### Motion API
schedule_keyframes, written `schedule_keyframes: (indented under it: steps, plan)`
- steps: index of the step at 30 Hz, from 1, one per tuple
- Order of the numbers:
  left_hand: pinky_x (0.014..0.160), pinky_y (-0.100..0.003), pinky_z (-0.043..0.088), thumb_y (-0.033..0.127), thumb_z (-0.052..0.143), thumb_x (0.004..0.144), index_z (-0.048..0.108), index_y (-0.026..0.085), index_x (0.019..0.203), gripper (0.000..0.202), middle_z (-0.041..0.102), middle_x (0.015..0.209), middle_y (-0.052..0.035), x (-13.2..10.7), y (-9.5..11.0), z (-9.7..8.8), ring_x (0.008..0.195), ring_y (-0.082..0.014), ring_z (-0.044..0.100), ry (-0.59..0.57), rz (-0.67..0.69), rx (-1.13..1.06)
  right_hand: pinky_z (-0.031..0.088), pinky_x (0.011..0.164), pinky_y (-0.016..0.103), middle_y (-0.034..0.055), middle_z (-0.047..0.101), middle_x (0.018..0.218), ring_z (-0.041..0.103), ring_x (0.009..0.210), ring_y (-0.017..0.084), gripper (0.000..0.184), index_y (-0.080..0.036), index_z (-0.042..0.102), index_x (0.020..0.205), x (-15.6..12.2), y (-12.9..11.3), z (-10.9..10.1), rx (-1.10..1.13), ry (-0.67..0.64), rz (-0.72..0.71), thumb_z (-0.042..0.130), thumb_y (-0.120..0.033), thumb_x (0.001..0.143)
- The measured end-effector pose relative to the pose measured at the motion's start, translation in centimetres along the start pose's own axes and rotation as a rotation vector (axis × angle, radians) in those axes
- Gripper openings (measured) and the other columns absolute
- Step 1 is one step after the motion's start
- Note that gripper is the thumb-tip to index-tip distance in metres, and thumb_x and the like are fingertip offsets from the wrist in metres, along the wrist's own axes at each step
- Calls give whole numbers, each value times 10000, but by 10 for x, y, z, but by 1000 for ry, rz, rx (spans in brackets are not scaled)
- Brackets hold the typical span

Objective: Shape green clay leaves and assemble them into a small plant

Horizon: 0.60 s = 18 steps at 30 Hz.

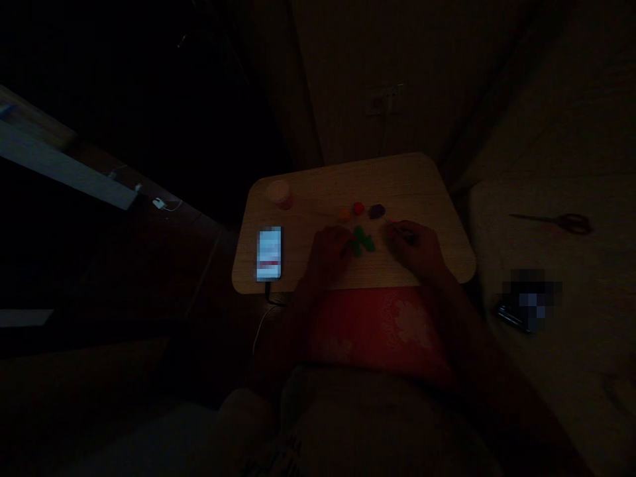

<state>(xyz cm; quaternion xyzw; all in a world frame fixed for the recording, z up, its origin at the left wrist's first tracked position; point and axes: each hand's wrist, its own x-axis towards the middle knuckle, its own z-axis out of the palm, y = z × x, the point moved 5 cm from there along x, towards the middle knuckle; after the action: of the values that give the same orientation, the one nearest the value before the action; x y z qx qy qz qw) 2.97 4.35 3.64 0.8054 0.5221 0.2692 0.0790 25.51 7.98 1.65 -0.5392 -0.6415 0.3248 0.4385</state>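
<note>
The scene is very dark. On a small wooden table [308, 199] lies a green leaf-like shape [365, 240], which looks like modelling clay. My left hand [330, 246] is at its left edge, fingers bent and closed against the green clay. To the right of it, my right hand [420, 248] is closed around a thin pointed tool [395, 229] whose tip points up and left; its exact kind is hard to make out. Just beyond the hands sit a red lump [358, 208], a dark purple lump [377, 211] and a dim orange lump [344, 213].
A lit phone [269, 254] with a cable lies at the table's left side. Behind it stands a pale round tub [279, 193]. On the light surface at right are scissors [556, 220] and a dark shiny object [519, 315]. A wall socket [390, 99] is behind the table.
</note>
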Motion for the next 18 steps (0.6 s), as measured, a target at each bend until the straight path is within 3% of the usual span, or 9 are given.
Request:
schedule_keyframes:
  steps: [4,8,11,13,15,18]
  plan:
    - [1075,-508,483,100,613,791,686,186,1181,407,692,1289,-119,-14,-5,-13,1219,-307,616,70,15,-27,473,626,301,75,778,828,665,695,206,372,-179,778,942,-4,-5,-2,-128,24,-6,651,-528,921]
    - [1155,-539,465,124,568,891,642,190,1342,462,639,1445,-141,-22,-3,-9,1377,-299,572,43,171,-59,436,614,315,68,755,764,654,675,232,369,-204,793,988,-3,-10,0,-308,3,-20,587,-509,958]
    - [1177,-535,472,173,549,983,617,185,1405,428,593,1523,-156,-27,2,-1,1452,-288,529,-14,252,-81,504,732,370,113,800,948,705,848,283,374,-207,808,1088,2,-14,10,-355,-88,-157,505,-412,1007]
    - [1181,-543,479,207,552,1010,624,189,1401,398,582,1540,-154,-28,5,2,1461,-288,529,-41,252,-94,523,884,419,135,795,1113,697,1030,302,384,-206,799,1173,5,-18,21,-329,-195,-331,465,-317,1020]
    - [1184,-551,482,226,548,1022,636,192,1389,378,575,1549,-153,-29,6,3,1463,-289,532,-59,234,-102,488,1022,468,129,776,1228,664,1147,309,381,-218,779,1247,6,-21,32,-318,-293,-499,496,-238,993]
    - [1195,-553,475,230,548,1023,649,200,1375,368,577,1549,-151,-29,7,2,1470,-287,528,-100,202,-97,431,1117,505,98,722,1383,620,1261,305,500,-247,721,1367,4,-22,40,-352,-367,-606,506,-107,938]
